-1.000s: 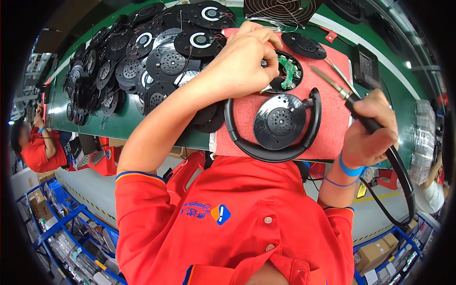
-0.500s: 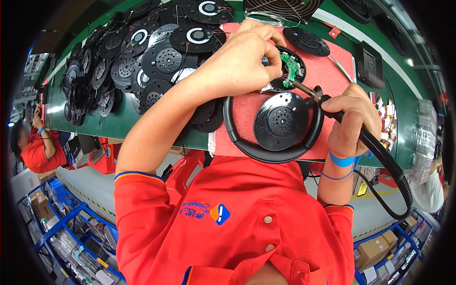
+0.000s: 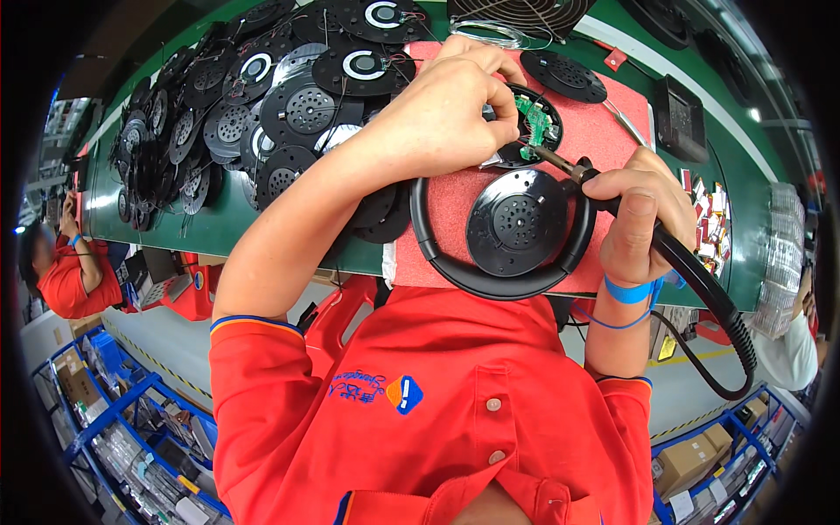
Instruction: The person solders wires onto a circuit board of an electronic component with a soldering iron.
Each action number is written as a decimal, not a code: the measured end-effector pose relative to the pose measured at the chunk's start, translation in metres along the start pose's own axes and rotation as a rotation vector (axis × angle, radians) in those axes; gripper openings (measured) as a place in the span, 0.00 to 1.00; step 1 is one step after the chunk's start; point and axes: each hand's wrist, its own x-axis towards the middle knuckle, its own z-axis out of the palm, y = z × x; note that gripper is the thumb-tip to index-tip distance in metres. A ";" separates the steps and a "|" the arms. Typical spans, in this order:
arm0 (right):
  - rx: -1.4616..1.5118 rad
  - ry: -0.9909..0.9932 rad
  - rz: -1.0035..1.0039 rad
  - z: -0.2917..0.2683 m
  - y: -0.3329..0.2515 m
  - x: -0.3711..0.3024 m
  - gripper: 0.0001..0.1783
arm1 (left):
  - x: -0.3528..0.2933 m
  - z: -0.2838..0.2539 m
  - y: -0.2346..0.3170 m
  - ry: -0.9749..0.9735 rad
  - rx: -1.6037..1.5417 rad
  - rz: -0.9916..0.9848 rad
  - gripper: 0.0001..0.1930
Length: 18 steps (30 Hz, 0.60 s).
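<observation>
A black headphone (image 3: 499, 284) lies on the red mat, its headband curving toward me. Its far ear cup (image 3: 558, 131) is uncovered and shows a green circuit board (image 3: 535, 122). My right hand (image 3: 643, 214) grips a soldering iron (image 3: 569, 166), whose tip reaches the near end of the board. Over the left side of that cup, my left hand (image 3: 464, 105) has its fingers closed in a pinch; what they hold is hidden. A round black perforated plate (image 3: 518, 223) rests inside the headband's curve. Another such plate (image 3: 564, 76) sits beyond the cup.
Many black discs with wires (image 3: 306, 109) are heaped on the green table to the left. A fan grille (image 3: 525, 13) and a coil of thin wire (image 3: 486, 33) stand at the back. To the right are a black tray (image 3: 680, 118) and small wrapped parts (image 3: 711, 219).
My right hand and the soldering iron have shifted slightly left, and my right thumb has risen a little. The left hand stays in its place.
</observation>
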 end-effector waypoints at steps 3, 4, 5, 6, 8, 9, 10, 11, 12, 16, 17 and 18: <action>-0.002 -0.003 -0.004 0.000 0.000 0.000 0.13 | 0.000 -0.001 0.001 0.000 -0.011 -0.016 0.04; -0.003 -0.005 -0.004 0.000 -0.001 0.000 0.13 | 0.000 -0.001 0.001 -0.009 -0.008 -0.017 0.04; -0.005 -0.006 -0.004 0.000 -0.001 0.000 0.13 | 0.001 -0.001 0.002 -0.018 -0.005 -0.017 0.04; -0.006 -0.005 -0.005 -0.001 -0.001 0.001 0.13 | 0.001 -0.001 0.002 -0.017 -0.005 -0.016 0.04; -0.012 -0.013 0.002 -0.001 -0.002 0.001 0.13 | 0.001 -0.001 0.002 -0.007 0.001 -0.020 0.04; -0.012 -0.013 0.001 -0.001 -0.002 0.001 0.13 | 0.000 0.000 0.001 -0.006 0.002 -0.020 0.04; -0.014 -0.015 0.005 -0.001 -0.002 0.001 0.13 | 0.000 0.000 0.001 0.002 0.001 -0.012 0.04; -0.015 -0.018 0.009 -0.001 -0.002 0.001 0.13 | 0.000 0.001 0.001 0.011 0.001 -0.005 0.04; -0.015 -0.018 0.008 -0.001 -0.002 0.000 0.13 | -0.001 0.000 0.001 0.012 0.001 -0.004 0.04; 0.025 0.035 -0.019 -0.003 0.001 -0.002 0.14 | 0.000 0.000 0.002 0.003 -0.010 -0.019 0.04; 0.050 0.067 -0.040 -0.003 0.002 -0.002 0.15 | 0.000 0.000 0.002 0.002 -0.005 -0.015 0.04; 0.050 0.067 -0.041 -0.003 0.003 -0.003 0.15 | 0.000 0.000 0.002 0.002 -0.005 -0.014 0.04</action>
